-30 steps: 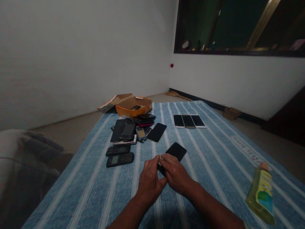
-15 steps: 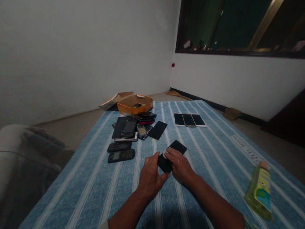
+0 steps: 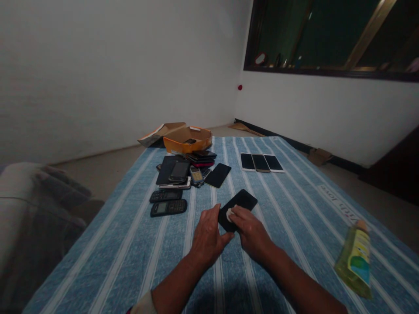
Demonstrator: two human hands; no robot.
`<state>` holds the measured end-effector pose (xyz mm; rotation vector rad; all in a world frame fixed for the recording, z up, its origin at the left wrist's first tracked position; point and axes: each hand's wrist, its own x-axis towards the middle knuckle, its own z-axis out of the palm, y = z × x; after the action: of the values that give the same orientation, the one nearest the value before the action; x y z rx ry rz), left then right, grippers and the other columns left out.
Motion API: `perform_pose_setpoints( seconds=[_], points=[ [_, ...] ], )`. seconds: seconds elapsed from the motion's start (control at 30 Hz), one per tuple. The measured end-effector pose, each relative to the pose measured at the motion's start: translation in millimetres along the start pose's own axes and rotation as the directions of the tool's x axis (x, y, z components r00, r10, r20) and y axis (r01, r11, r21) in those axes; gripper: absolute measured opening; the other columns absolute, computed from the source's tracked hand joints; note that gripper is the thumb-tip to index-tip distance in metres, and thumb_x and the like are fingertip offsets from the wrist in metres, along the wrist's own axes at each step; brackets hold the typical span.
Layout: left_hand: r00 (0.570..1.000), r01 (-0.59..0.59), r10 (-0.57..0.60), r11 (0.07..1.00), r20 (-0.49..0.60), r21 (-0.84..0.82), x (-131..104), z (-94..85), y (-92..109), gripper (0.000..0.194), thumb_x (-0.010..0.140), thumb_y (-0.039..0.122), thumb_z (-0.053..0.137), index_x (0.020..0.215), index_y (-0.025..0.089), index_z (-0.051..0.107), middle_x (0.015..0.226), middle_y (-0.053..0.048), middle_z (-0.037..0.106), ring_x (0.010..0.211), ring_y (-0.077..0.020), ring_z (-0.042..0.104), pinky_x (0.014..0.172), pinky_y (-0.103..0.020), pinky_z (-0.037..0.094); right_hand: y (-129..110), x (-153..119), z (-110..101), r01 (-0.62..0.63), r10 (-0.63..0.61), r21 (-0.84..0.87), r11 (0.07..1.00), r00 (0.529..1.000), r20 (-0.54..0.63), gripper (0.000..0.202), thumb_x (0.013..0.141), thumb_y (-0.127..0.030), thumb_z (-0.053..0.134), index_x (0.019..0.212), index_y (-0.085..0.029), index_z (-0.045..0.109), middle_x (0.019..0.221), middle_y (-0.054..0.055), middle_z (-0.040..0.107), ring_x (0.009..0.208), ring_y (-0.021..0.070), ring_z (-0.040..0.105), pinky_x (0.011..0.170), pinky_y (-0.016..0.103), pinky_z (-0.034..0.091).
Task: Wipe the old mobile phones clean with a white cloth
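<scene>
A black smartphone [image 3: 242, 201] lies slanted on the striped blue cloth, screen up. My left hand [image 3: 208, 234] grips its near end, fingers along the left edge and thumb at the bottom corner. Pinched in the fingers of my right hand [image 3: 250, 227] is a small white wad [image 3: 229, 214], pressed on the phone's screen. Beyond it, another dark phone [image 3: 218, 175] lies flat. Two black keypad phones [image 3: 168, 207] are to the left, near a pile of phones [image 3: 179, 171].
An open orange box [image 3: 188, 140] stands at the far left end of the striped cloth [image 3: 281, 244]. Three white-edged phones [image 3: 262, 163] lie side by side farther back. A yellow-green bottle [image 3: 355, 261] lies at the right. Grey fabric [image 3: 36, 218] is at the left.
My right hand has moved slightly right and down along the phone with the white wad, which now shows more clearly. The view has shifted a little. My left hand keeps its grip.
</scene>
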<state>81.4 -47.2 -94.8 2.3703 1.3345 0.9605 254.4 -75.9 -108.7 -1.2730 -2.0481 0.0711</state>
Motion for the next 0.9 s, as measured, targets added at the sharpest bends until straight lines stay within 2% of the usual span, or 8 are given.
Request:
perform_pose_setpoints(
  seconds=[0.13,0.3,0.37,0.5,0.7,0.77,0.83,0.9],
  points=[
    [1.0,0.011,-0.01,1.0,0.009,-0.008,-0.1,1.0,-2.3,0.07,0.068,0.02,0.072,0.133,0.016,0.044,0.112,-0.011,0.065,0.103,-0.0303,0.06,0.087,-0.048,0.054,-8.9,0.5,2.4,0.134,-0.135,0.028,0.991,0.989,0.053,0.041,0.086,-0.004,0.046,0.122,-0.015,0.063,0.124,0.015,0.065,0.123,0.0251,0.056,0.105,0.046,0.045],
    [0.998,0.034,-0.033,0.999,0.049,-0.021,1.5,-2.3,0.0,0.076,0.065,0.021,0.075,0.133,0.013,0.044,0.113,-0.014,0.064,0.105,-0.0322,0.06,0.087,-0.05,0.053,24.0,25.2,2.2,-0.121,0.119,-0.064,0.991,0.992,-0.038,0.04,0.085,-0.001,0.044,0.113,-0.018,0.067,0.12,0.014,0.065,0.119,0.0256,0.057,0.101,0.045,0.047],
    [0.998,0.041,-0.04,0.999,0.046,-0.025,2.1,-3.0,0.8,0.075,0.064,0.022,0.075,0.132,0.014,0.045,0.113,-0.014,0.065,0.104,-0.0328,0.06,0.087,-0.05,0.053,27.6,34.4,3.5,-0.147,0.144,-0.065,0.987,0.988,-0.05,0.039,0.086,-0.001,0.044,0.11,-0.018,0.068,0.116,0.014,0.066,0.114,0.0253,0.059,0.098,0.044,0.048],
    [1.0,0.008,-0.007,0.999,0.007,-0.049,2.4,-0.7,-2.4,0.069,0.066,0.021,0.072,0.131,0.018,0.047,0.113,-0.012,0.066,0.102,-0.0317,0.061,0.088,-0.05,0.052,2.3,36.9,8.2,-0.054,0.054,-0.027,0.998,0.998,0.012,0.031,0.088,-0.005,0.049,0.107,-0.019,0.069,0.111,0.01,0.067,0.108,0.0219,0.061,0.094,0.036,0.049],
    [1.0,-0.015,0.016,0.997,0.015,-0.071,1.3,2.1,-6.5,0.071,0.068,0.023,0.071,0.134,0.013,0.045,0.112,-0.014,0.065,0.102,-0.0318,0.06,0.088,-0.049,0.052,-20.5,16.2,0.4,0.076,-0.086,0.117,0.99,0.993,0.078,0.039,0.085,-0.001,0.05,0.116,-0.017,0.066,0.116,0.013,0.066,0.117,0.0241,0.057,0.1,0.041,0.046],
    [1.0,0.0,0.001,0.996,0.019,-0.086,1.0,1.1,-5.3,0.074,0.067,0.024,0.072,0.134,0.011,0.045,0.11,-0.014,0.065,0.101,-0.0315,0.059,0.087,-0.049,0.052,-14.9,11.3,-6.9,0.004,-0.011,0.222,0.975,1.0,0.029,0.041,0.082,0.0,0.048,0.112,-0.019,0.069,0.116,0.011,0.067,0.113,0.0227,0.06,0.098,0.039,0.048],
    [1.0,-0.007,0.006,0.994,-0.015,-0.11,1.1,-1.1,-3.5,0.073,0.065,0.024,0.073,0.132,0.011,0.048,0.11,-0.014,0.065,0.101,-0.0317,0.059,0.087,-0.049,0.052,-9.4,9.5,-14.6,-0.141,0.174,0.403,0.904,0.983,-0.049,0.04,0.077,-0.002,0.048,0.1,-0.021,0.074,0.108,0.008,0.071,0.104,0.0213,0.065,0.092,0.037,0.051],
    [0.996,-0.044,0.032,0.987,-0.078,-0.155,1.7,-4.6,-1.0,0.065,0.067,0.025,0.073,0.128,0.013,0.052,0.111,-0.015,0.064,0.103,-0.0317,0.059,0.089,-0.049,0.051,-7.6,9.9,-21.9,-0.32,0.449,0.641,0.698,0.893,-0.042,0.033,0.072,-0.006,0.054,0.092,-0.021,0.076,0.097,0.005,0.073,0.092,0.0212,0.068,0.082,0.035,0.054]
  ],
)
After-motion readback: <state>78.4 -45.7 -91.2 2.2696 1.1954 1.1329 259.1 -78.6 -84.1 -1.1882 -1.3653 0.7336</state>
